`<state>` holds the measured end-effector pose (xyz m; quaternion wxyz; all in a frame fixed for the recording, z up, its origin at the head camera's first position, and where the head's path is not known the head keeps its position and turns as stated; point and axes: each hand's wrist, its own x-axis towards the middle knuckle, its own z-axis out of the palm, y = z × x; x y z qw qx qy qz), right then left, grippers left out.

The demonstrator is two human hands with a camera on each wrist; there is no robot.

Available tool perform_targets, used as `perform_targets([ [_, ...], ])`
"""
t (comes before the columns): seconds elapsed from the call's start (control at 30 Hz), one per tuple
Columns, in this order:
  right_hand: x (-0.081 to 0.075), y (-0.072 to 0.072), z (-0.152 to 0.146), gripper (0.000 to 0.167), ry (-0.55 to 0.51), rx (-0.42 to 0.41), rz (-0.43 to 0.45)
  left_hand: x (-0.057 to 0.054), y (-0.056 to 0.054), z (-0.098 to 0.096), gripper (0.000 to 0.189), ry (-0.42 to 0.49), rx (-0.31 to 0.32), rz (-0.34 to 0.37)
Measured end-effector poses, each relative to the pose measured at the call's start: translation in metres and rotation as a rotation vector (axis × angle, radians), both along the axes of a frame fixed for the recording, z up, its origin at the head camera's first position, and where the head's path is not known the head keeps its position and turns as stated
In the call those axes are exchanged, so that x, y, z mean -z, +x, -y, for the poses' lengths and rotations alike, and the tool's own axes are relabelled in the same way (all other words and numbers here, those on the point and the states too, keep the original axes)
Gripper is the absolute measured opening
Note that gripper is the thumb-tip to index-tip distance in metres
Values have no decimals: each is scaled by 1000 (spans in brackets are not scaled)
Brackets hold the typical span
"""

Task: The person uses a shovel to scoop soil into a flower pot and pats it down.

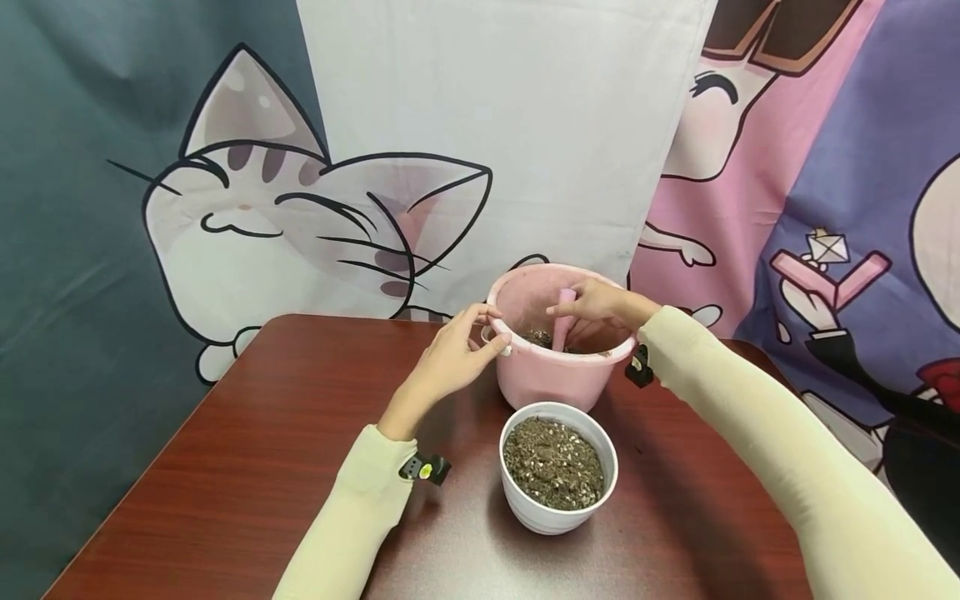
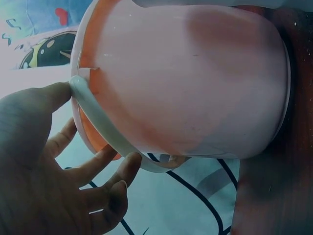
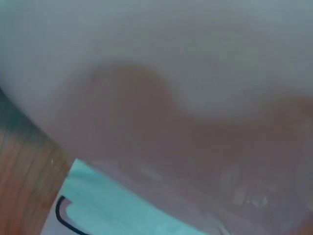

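Observation:
A pink bucket [image 1: 555, 379] with dark soil [image 1: 538, 337] inside stands on the table. My left hand [image 1: 452, 354] holds its left rim, with the thumb outside; in the left wrist view the thumb and fingertips also touch the pale bucket handle [image 2: 110, 129]. Reaching over the right rim, my right hand [image 1: 596, 302] grips a pink trowel-like tool [image 1: 562, 321] upright inside the bucket. The tool's lower end is hidden by the front rim. In the right wrist view the bucket wall [image 3: 195, 73] is blurred and fills most of the picture; the hand does not show.
In front of the bucket stands a white pot [image 1: 543, 521], filled nearly to the rim with brown soil flecked with white. Both are on a dark reddish wooden table [image 1: 300, 417]. A printed cartoon cloth [image 1: 480, 100] hangs right behind the table's back edge.

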<state>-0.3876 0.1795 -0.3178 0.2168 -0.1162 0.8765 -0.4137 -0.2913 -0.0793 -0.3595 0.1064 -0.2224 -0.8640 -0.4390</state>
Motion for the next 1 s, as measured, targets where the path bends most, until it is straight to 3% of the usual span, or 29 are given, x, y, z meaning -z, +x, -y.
perform_targets([
  [0.07, -1, 1, 0, 55, -88, -4, 94, 0, 1, 0, 38, 5, 2, 2],
  [0.17, -4, 2, -4, 53, -143, -14, 127, 2, 0, 0, 36, 6, 6, 4],
  [0.4, -24, 8, -18, 38, -231, 126, 62, 1, 0, -1, 36, 11, 8, -9],
  [0.67, -37, 8, -34, 28, -459, 286, 134, -2, 3, 1, 49, -41, -12, 10],
  [0.83, -39, 14, -46, 28, -568, 327, 148, -11, 9, 7, 57, -66, -33, 53],
  [1.0, -41, 22, -57, 35, -682, 301, 90, -23, 15, 18, 62, -124, -11, 87],
])
